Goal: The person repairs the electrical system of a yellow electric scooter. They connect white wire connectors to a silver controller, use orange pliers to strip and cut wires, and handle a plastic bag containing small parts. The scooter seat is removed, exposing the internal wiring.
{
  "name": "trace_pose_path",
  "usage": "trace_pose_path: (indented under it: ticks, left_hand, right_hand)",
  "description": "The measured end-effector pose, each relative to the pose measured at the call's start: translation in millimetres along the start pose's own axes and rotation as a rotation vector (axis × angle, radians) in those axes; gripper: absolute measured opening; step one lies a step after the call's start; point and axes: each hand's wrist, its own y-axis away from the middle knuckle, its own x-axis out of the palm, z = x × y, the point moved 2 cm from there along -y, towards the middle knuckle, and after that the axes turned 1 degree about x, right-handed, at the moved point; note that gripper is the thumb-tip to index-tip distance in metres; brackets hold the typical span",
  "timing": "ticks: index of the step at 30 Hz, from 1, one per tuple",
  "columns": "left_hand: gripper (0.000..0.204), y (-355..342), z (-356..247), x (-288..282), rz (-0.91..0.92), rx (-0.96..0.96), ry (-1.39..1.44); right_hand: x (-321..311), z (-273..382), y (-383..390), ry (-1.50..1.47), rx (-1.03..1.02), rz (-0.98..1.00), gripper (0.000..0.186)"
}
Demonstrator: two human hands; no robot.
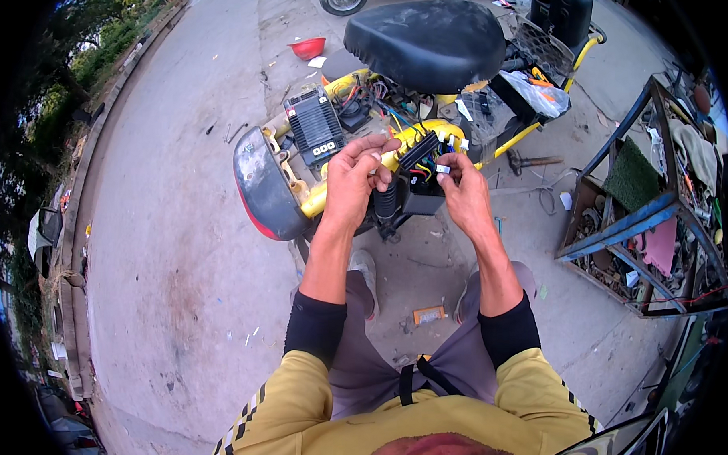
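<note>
A partly stripped scooter with a yellow frame (pixel 316 200) stands before me. My left hand (pixel 356 178) is over its near side, thumb and fingers pinched together; what they hold, if anything, is too small to make out. Farther right, my right hand (pixel 465 190) pinches a small white plug connector (pixel 442 169) beside a cluster of wires. Between my hands lies a black finned module (pixel 417 151), close to the left fingertips. A black shock absorber (pixel 385 201) shows below it. Beyond my left hand rests a ribbed black box (pixel 315 126) with white terminals.
The black seat (pixel 426 45) sits above exposed wiring. The scooter's dark tail piece (pixel 268 183) is at left. A hammer (pixel 536 161) lies on the ground at right, near a metal-framed bin (pixel 620 226) of scrap. A red bowl (pixel 307 48) is farther off; an orange packet (pixel 429 315) lies between my feet.
</note>
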Motion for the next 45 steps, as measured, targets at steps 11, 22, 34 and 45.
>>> trace_pose_path:
  ticks: [11,22,34,45]
  left_hand:
    - [0.051,4,-4,4,0.144,-0.047,0.223]
    - [0.052,2,-3,3,0.041,-0.025,-0.038]
    - [0.050,0,-2,3,0.090,-0.053,0.169]
    - [0.062,7,6,30,0.072,0.046,-0.187]
  right_hand:
    - [-1,3,0,0.003,-0.012,-0.009,0.021]
    - [-4,2,0,-0.001,0.029,-0.001,0.022]
    - [-9,-1,0,-0.028,0.033,-0.019,0.021]
    - [-3,-19,-10,-0.348,0.151,0.019,0.018]
